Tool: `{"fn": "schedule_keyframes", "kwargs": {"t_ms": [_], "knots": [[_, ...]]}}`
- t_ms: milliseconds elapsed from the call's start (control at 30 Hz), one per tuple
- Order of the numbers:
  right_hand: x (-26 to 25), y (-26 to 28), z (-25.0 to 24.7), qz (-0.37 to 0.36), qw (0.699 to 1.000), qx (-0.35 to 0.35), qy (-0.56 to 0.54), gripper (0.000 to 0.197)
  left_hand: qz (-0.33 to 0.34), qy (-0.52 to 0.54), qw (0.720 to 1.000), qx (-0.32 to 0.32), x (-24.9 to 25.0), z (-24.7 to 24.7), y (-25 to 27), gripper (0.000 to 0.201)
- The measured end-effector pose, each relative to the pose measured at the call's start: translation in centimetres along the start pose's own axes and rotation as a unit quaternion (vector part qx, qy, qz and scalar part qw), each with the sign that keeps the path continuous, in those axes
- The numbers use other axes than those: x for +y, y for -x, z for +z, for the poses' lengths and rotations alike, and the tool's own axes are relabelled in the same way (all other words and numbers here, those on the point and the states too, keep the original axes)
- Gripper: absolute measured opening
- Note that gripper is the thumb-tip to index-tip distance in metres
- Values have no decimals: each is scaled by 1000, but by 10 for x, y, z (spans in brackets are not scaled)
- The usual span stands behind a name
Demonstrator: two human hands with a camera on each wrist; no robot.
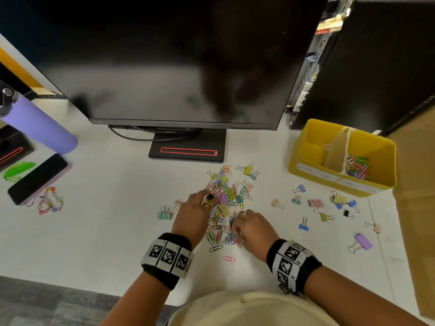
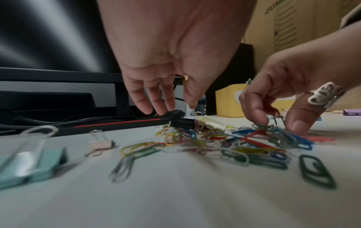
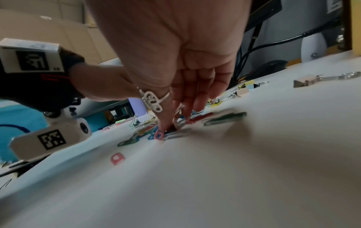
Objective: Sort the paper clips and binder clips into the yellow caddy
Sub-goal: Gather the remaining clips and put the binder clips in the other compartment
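Note:
A mixed pile of coloured paper clips and binder clips (image 1: 224, 201) lies on the white table in front of the monitor stand. My left hand (image 1: 207, 196) hovers over the pile's left side with its fingers (image 2: 154, 104) straight and holding nothing; a black binder clip (image 2: 182, 122) lies just under them. My right hand (image 1: 236, 231) is at the pile's near edge, thumb and fingers (image 2: 255, 114) pinching a bunch of paper clips (image 2: 273, 132) against the table. The yellow caddy (image 1: 317, 177) stands at the right, with paper clips (image 1: 356, 167) in its right compartment. Loose binder clips (image 1: 315, 203) lie scattered beside it.
A dark monitor (image 1: 183, 67) and its stand base (image 1: 188, 147) rise right behind the pile. At the left are a purple bottle (image 1: 40, 123), a phone (image 1: 37, 180) and a bead chain (image 1: 50, 201). A cardboard box (image 1: 416, 184) borders the table's right side.

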State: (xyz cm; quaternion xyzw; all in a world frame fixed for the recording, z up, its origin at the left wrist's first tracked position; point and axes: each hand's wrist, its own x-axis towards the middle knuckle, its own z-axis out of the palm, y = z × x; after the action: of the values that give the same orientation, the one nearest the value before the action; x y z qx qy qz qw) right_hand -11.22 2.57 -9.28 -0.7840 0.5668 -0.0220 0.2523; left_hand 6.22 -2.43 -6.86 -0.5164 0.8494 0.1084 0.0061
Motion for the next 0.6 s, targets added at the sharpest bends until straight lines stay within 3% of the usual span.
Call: {"fn": "schedule_keyframes", "kwargs": {"t_ms": [67, 267, 467, 600], "knots": [[0, 1, -6, 2, 999, -8, -36, 6, -28, 61, 998, -11, 7, -4, -11, 35], [6, 9, -4, 8, 999, -7, -40, 19, -74, 64, 991, -91, 13, -6, -35, 33], [6, 9, -6, 0, 997, -36, 70, 17, -72, 58, 993, -78, 19, 1, -33, 23], [4, 14, -6, 2, 1000, 2, 12, 22, -68, 108, 990, -57, 16, 4, -26, 24]]}}
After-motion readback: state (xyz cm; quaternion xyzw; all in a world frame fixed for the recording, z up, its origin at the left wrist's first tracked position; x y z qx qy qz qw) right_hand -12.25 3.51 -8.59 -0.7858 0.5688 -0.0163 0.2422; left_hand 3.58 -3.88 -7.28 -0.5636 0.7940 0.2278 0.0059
